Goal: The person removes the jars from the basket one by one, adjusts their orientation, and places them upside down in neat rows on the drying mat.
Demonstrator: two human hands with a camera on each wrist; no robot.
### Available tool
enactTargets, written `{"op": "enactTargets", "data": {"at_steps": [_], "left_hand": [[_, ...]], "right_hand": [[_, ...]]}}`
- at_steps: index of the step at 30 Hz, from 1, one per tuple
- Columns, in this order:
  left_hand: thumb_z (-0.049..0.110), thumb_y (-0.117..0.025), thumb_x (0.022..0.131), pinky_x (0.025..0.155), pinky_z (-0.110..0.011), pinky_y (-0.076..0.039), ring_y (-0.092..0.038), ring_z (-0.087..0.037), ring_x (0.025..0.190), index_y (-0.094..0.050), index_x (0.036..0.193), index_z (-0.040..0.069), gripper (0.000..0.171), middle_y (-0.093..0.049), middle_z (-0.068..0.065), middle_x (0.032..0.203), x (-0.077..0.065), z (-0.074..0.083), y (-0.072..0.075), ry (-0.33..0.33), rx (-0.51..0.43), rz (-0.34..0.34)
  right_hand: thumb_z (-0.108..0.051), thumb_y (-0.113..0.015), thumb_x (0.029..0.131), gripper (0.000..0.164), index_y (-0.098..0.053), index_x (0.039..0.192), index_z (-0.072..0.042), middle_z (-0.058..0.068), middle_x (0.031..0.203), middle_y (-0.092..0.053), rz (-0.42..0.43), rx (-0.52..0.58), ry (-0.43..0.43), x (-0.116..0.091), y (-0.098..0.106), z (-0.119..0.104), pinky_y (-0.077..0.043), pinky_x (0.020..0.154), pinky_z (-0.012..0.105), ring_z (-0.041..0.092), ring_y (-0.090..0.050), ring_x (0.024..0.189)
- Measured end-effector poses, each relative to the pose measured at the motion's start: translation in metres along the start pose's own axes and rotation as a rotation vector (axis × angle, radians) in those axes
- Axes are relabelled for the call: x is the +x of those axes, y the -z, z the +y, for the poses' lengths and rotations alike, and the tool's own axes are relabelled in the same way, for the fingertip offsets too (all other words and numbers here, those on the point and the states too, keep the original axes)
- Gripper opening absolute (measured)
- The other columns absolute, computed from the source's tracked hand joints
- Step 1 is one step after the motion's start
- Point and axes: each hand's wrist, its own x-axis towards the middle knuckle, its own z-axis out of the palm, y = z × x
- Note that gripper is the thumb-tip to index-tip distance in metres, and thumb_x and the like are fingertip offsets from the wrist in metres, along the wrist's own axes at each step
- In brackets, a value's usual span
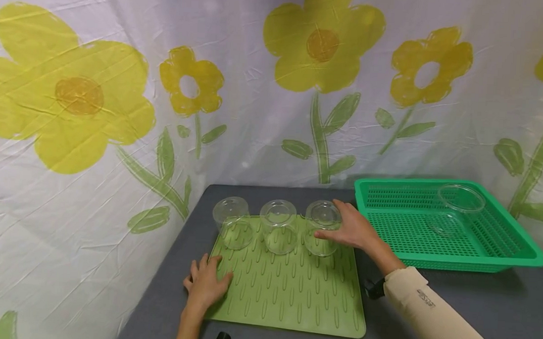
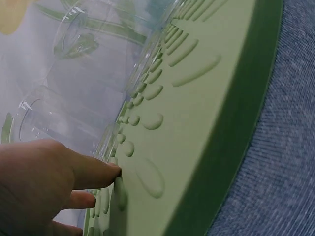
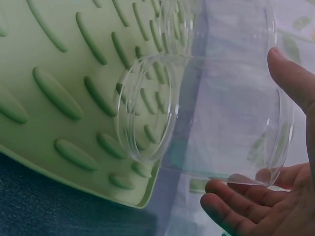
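Three clear plastic cups stand mouth down in a row at the far end of a green ridged mat: the left cup [image 1: 233, 222], the middle cup [image 1: 278, 226] and the right cup [image 1: 322, 227]. My right hand [image 1: 352, 227] curves round the right cup from its right side, near its upturned base. In the right wrist view the thumb [image 3: 290, 73] and the other fingers [image 3: 241, 204] lie on opposite sides of this cup [image 3: 221, 118]. At the left edge of the mat [image 1: 289, 291] rests my left hand [image 1: 206, 280], fingers spread.
A green plastic basket [image 1: 431, 258] stands at the right of the dark grey table [image 1: 406, 307]. Inside it is one more clear cup [image 1: 456, 210], mouth up. Behind the table hangs a flower-printed sheet [image 1: 251, 113].
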Motion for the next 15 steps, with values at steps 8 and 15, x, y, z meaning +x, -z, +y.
{"op": "enactTargets", "data": {"at_steps": [8, 15], "left_hand": [[0.029, -0.066, 0.097, 0.104, -0.077, -0.011, -0.004, -0.062, 0.149, -0.048, 0.146, 0.003, 0.059, -0.021, -0.035, 0.162, 0.0015, -0.0012, -0.0024, 0.011, 0.007, -0.030], [0.032, -0.065, 0.098, 0.105, -0.076, -0.011, -0.006, -0.060, 0.149, -0.046, 0.149, 0.006, 0.061, -0.021, -0.033, 0.163, 0.0022, -0.0032, -0.0034, 0.046, 0.038, -0.052]], "right_hand": [[-0.063, -0.076, 0.082, 0.116, -0.021, 0.160, 0.003, 0.034, 0.161, -0.028, -0.044, -0.020, 0.001, 0.0007, 0.0046, 0.0000, -0.041, 0.106, 0.068, 0.053, -0.034, 0.145], [-0.063, -0.079, 0.080, 0.121, -0.017, 0.162, 0.001, 0.030, 0.164, -0.025, -0.064, -0.014, 0.019, 0.0024, 0.0047, 0.0018, -0.036, 0.111, 0.070, 0.053, -0.023, 0.151]]}}
